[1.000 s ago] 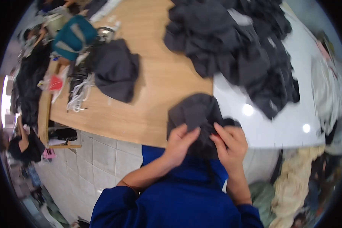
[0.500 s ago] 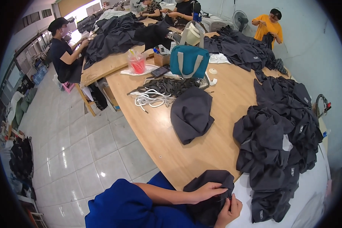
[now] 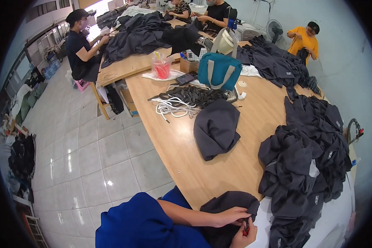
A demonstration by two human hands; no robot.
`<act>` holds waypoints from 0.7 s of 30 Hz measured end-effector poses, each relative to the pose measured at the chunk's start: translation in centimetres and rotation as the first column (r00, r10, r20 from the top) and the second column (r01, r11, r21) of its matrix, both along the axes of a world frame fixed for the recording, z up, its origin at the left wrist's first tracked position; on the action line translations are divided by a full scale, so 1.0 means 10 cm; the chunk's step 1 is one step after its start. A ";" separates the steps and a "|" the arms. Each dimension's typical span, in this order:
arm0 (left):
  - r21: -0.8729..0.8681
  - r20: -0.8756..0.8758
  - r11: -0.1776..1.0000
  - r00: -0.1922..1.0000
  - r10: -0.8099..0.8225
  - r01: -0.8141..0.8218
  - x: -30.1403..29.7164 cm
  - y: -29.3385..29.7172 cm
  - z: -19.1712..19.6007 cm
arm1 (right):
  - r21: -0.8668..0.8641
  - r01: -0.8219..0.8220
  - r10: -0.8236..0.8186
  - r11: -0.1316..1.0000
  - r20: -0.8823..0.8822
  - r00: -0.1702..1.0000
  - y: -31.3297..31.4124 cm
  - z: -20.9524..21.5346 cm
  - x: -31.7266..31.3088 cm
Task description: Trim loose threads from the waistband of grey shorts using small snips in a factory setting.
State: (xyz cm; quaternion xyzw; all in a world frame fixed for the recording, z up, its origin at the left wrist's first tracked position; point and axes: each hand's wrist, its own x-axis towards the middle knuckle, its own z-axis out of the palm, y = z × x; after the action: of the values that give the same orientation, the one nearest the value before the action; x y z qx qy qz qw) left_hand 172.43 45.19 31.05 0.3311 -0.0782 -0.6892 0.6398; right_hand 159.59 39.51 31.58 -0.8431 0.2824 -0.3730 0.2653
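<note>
At the near edge of the table a dark grey cloth piece (image 3: 231, 200) lies bunched over my lap and the table corner. My left hand (image 3: 234, 216) is closed, pinching the edge of this cloth. Close below it, my right hand (image 3: 244, 235) is closed round a small red and dark tool (image 3: 246, 228); its exact kind is mostly hidden by the fingers. The fingertips of both hands nearly meet at the cloth's edge. Further up the table rests another folded dark grey cloth piece (image 3: 217, 130), untouched.
A large heap of dark grey garments (image 3: 297, 165) covers the right side. White and dark cords (image 3: 177, 105), a teal bag (image 3: 220, 70), a phone (image 3: 187, 78) and a red cup in a plastic bag (image 3: 162, 70) stand farther back. Several people work around the far tables.
The view has shifted, so the scene sits further right and lower. My right hand has turned and drawn closer to the left; a red tool now shows in it.
</note>
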 end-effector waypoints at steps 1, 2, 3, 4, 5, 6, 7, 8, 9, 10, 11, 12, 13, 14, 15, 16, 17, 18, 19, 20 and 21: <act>-0.022 -0.011 1.000 1.000 0.000 0.000 -0.01 0.00 -0.01 | 0.010 0.038 -0.037 0.999 -0.001 0.999 0.01 -0.03 0.00; -0.043 -0.024 0.999 1.000 -0.006 0.005 -0.03 0.00 0.00 | 0.008 0.036 -0.036 0.999 -0.005 0.999 0.02 0.00 0.00; -0.022 -0.013 1.000 1.000 0.010 -0.010 -0.02 0.00 0.02 | 0.033 0.013 -0.013 0.999 0.023 1.000 0.03 0.03 -0.01; -0.024 -0.016 1.000 1.000 0.011 -0.011 -0.02 0.00 0.05 | 0.058 -0.011 0.008 0.998 0.052 0.999 0.04 0.06 -0.02; -0.026 0.157 0.998 0.986 -0.056 0.061 0.04 0.03 0.11 | 0.057 -0.010 0.007 0.998 0.054 0.999 0.06 0.08 -0.04; -0.015 0.326 0.991 0.938 -0.119 0.131 0.07 0.04 0.15 | 0.091 -0.059 0.056 0.994 0.036 0.998 0.08 0.09 -0.10; -0.043 0.583 0.993 0.810 -0.064 0.109 0.06 -0.01 0.03 | 0.126 -0.108 0.107 0.986 0.020 0.994 0.10 0.11 -0.13; -0.041 0.585 0.993 0.808 -0.067 0.113 0.09 -0.02 0.06 | 0.127 -0.105 0.103 0.986 0.023 0.994 0.13 0.17 -0.12; -0.004 0.570 0.986 0.810 -0.135 0.167 0.13 -0.02 0.11 | 0.037 -0.184 0.181 0.982 0.069 0.981 0.15 0.25 -0.09; 0.032 0.553 0.975 0.809 -0.201 0.220 0.16 -0.02 0.16 | -0.056 -0.257 0.262 0.965 0.107 0.959 0.17 0.32 -0.05; 0.030 0.551 0.975 0.810 -0.200 0.220 0.16 -0.03 0.21 | -0.097 -0.270 0.281 0.958 0.125 0.952 0.18 0.39 -0.03; 0.070 0.540 0.987 0.827 -0.159 0.144 0.16 -0.03 0.27 | -0.098 -0.272 0.283 0.957 0.121 0.952 0.18 0.41 -0.06; 0.109 0.529 0.992 0.841 -0.116 0.068 0.16 -0.03 0.30 | -0.133 -0.224 0.243 0.965 0.148 0.959 0.18 0.41 -0.09; 0.103 0.529 0.993 0.842 -0.106 0.061 0.18 -0.06 0.33 | -0.171 -0.180 0.211 0.969 0.179 0.961 0.16 0.43 -0.11; 0.120 0.521 0.990 0.845 -0.125 0.072 0.21 -0.09 0.35 | -0.180 -0.144 0.177 0.973 0.183 0.967 0.16 0.47 -0.14; 0.138 0.511 0.987 0.848 -0.144 0.084 0.24 -0.11 0.39 | -0.187 -0.151 0.185 0.971 0.180 0.966 0.13 0.48 -0.16; 0.006 0.507 0.999 0.861 0.029 -0.037 0.26 -0.08 0.65 | -0.177 -0.089 0.132 0.980 0.245 0.961 0.10 0.47 -0.19; -0.089 0.442 0.987 0.883 0.158 -0.132 0.25 -0.13 0.66 | -0.160 -0.039 0.087 0.986 0.306 0.948 0.10 0.49 -0.22; -0.109 0.396 0.983 0.900 0.179 -0.147 0.27 -0.11 0.69 | -0.145 -0.037 0.092 0.989 0.391 0.916 0.07 0.48 -0.23; -0.129 0.347 0.980 0.918 0.191 -0.155 0.34 -0.08 0.84 | -0.131 -0.027 0.086 0.991 0.471 0.878 0.05 0.47 -0.24; -0.117 0.363 0.992 0.927 0.090 -0.051 0.42 -0.02 0.93 | -0.044 0.001 0.024 0.999 0.572 0.820 0.10 0.48 -0.21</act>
State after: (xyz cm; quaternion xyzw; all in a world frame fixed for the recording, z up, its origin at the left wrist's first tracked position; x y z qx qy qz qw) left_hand 176.60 45.01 40.32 0.4225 -0.2212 -0.5863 0.6548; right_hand 157.49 40.50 36.40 -0.6994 0.1766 -0.6130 0.3222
